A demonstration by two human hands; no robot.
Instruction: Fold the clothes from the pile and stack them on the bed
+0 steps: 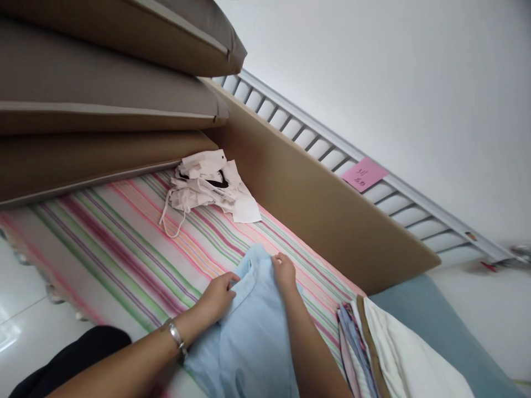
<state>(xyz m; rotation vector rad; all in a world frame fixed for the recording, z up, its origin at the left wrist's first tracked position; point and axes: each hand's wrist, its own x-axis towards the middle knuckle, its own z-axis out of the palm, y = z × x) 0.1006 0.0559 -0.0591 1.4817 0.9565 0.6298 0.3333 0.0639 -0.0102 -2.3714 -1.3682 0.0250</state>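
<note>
A light blue garment [257, 326] with a collar-like band at its top lies over the striped sheet, close to me. My left hand [218, 297] pinches the left side of that band, thumb and fingers closed on the cloth. On the other side, my right hand [284, 271] grips the upper right edge, its fingers curled round it. The lower part of the garment runs out of view between my forearms. A silver bracelet [177, 337] is on my left wrist.
Crumpled white clothing [215, 185] with a dangling cord lies farther back on the striped sheet [136, 243]. Folded clothes [398, 354] are stacked at the right. Thick cushions [103, 72] rise at the left; a tan board [315, 204] and metal rail with a pink note [365, 174] border the wall.
</note>
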